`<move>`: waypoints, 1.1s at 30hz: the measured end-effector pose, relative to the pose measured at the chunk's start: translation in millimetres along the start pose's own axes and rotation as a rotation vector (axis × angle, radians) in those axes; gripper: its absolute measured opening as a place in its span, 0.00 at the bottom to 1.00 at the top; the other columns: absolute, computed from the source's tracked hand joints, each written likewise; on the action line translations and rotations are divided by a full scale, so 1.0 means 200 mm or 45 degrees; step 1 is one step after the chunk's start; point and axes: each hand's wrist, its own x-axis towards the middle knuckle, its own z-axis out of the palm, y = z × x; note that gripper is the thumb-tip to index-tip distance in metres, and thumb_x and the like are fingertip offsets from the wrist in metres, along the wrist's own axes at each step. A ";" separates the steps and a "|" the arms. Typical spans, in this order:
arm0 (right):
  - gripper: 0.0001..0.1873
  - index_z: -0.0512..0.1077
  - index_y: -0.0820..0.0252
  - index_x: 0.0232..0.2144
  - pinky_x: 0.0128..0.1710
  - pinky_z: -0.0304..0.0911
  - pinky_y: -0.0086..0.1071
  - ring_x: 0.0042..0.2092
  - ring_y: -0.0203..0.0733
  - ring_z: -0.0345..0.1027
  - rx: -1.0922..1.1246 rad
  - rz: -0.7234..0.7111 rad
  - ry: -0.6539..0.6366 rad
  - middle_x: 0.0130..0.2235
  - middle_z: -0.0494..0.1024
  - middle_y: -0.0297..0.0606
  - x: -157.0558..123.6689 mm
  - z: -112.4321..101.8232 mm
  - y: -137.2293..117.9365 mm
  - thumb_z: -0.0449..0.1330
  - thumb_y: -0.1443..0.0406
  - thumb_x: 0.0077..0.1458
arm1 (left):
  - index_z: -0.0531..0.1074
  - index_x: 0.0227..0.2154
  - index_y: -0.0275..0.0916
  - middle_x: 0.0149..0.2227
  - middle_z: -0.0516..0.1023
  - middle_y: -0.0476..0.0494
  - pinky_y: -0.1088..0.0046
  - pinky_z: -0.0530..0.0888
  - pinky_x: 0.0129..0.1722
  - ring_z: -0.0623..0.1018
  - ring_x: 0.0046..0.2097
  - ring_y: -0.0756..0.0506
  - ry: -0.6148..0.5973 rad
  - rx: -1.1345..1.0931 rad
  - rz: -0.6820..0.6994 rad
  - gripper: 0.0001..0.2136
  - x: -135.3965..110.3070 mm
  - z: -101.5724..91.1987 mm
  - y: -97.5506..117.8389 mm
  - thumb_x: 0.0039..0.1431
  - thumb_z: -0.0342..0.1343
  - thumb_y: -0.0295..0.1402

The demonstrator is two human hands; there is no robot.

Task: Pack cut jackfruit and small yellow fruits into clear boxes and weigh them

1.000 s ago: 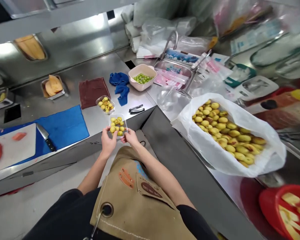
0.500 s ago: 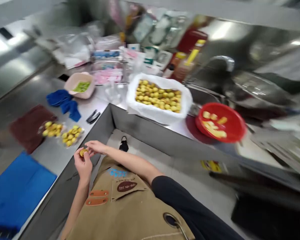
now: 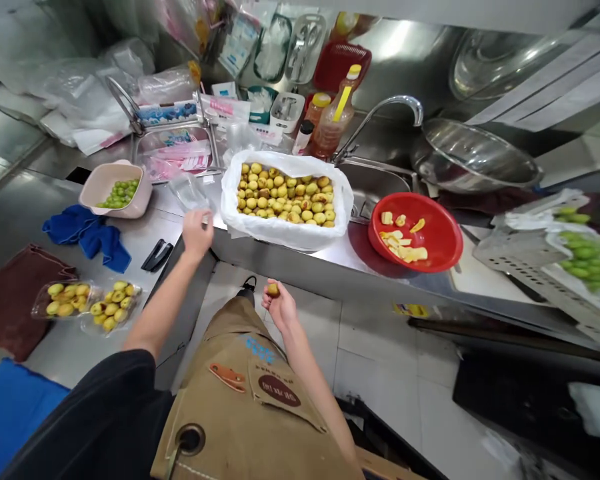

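My right hand (image 3: 283, 308) is in front of the apron, over the floor, with fingers closed around a brownish jujube (image 3: 273, 290). My left hand (image 3: 197, 235) is at the counter edge, fingers curled. It is just in front of a clear plastic container (image 3: 189, 192); whether it grips anything does not show. Beyond my hands, a white-lined tub (image 3: 235, 230) is full of yellow-green jujubes with brown patches. To the left of my left arm, two clear packs of jujubes (image 3: 70, 300) (image 3: 113, 307) lie on the steel counter.
A red basin (image 3: 445, 230) holds pale peeled pieces. A pink bowl (image 3: 141, 200) with green fruit stands left, near blue cloths (image 3: 93, 233) and a black clip-like object (image 3: 157, 255). Behind are bottles (image 3: 333, 130) and a faucet (image 3: 410, 101). A crate (image 3: 520, 250) of green fruit is right.
My hands have parted: the left has swung forward to the counter edge by the clear container, the right back toward the apron. The jujube, earlier in my left hand, is now in my right.
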 end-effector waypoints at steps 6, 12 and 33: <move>0.19 0.77 0.54 0.41 0.26 0.62 0.31 0.28 0.38 0.66 -0.169 -0.116 -0.132 0.32 0.77 0.34 0.13 0.11 -0.36 0.72 0.49 0.56 | 0.80 0.53 0.31 0.52 0.85 0.23 0.48 0.70 0.63 0.80 0.58 0.27 -0.312 0.595 -0.210 0.15 0.49 0.00 -0.22 0.72 0.57 0.35; 0.21 0.78 0.54 0.41 0.25 0.63 0.30 0.28 0.38 0.66 -0.325 -0.113 -0.303 0.33 0.77 0.35 0.25 0.35 -0.71 0.74 0.48 0.55 | 0.80 0.45 0.35 0.50 0.84 0.25 0.56 0.75 0.52 0.82 0.52 0.30 -0.318 0.558 -0.281 0.11 0.50 0.02 -0.21 0.73 0.53 0.32; 0.36 0.82 0.57 0.43 0.55 0.80 0.52 0.60 0.65 0.79 -1.281 -0.714 -0.724 0.55 0.86 0.54 0.95 1.25 -1.09 0.73 0.36 0.44 | 0.87 0.41 0.46 0.42 0.82 0.32 0.24 0.46 0.75 0.78 0.53 0.26 0.520 0.140 -0.178 0.17 0.42 0.15 0.13 0.65 0.52 0.30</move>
